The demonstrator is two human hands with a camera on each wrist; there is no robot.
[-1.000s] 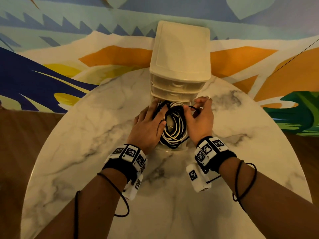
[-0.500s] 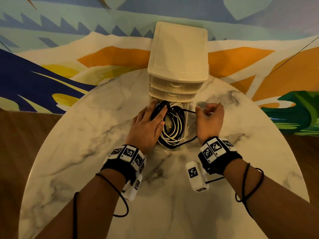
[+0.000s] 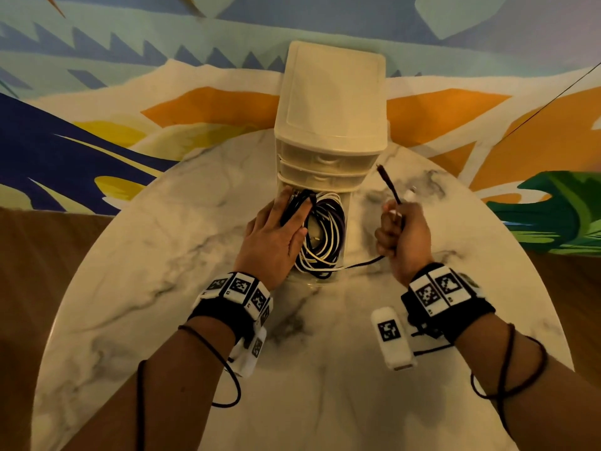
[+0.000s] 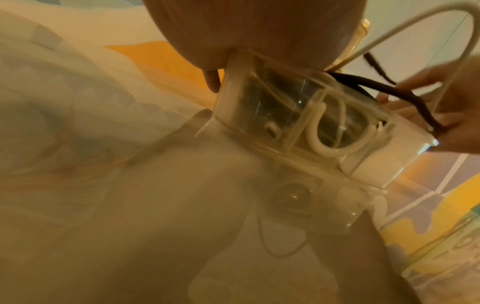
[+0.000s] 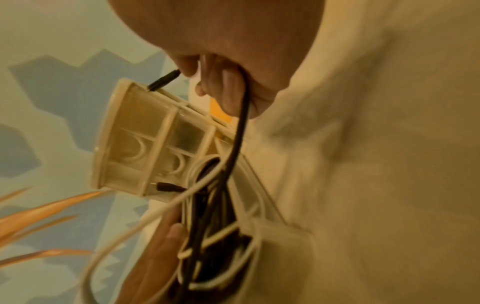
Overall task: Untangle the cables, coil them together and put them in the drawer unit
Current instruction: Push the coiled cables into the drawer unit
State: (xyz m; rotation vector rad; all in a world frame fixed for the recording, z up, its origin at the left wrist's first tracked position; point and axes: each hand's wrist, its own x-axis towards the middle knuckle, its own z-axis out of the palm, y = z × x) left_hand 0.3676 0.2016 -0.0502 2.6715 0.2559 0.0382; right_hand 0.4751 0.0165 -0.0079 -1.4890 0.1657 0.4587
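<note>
Cables (image 3: 325,236) pressed under flat left hand (image 3: 273,236); right hand (image 3: 403,232) grasps loose ends.

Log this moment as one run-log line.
left hand: presses coiled cables in open drawer | right hand: grips loose cable ends | drawer unit: upper drawers closed | stage: stowing

Cream drawer unit (image 3: 331,102), black and white cables (image 3: 325,236), grey-veined white marble table (image 3: 162,255)

A round white marble table (image 3: 182,288) is set against a loud painted mural wall (image 3: 97,131); brown floor (image 3: 26,262) is seen either side.
</note>
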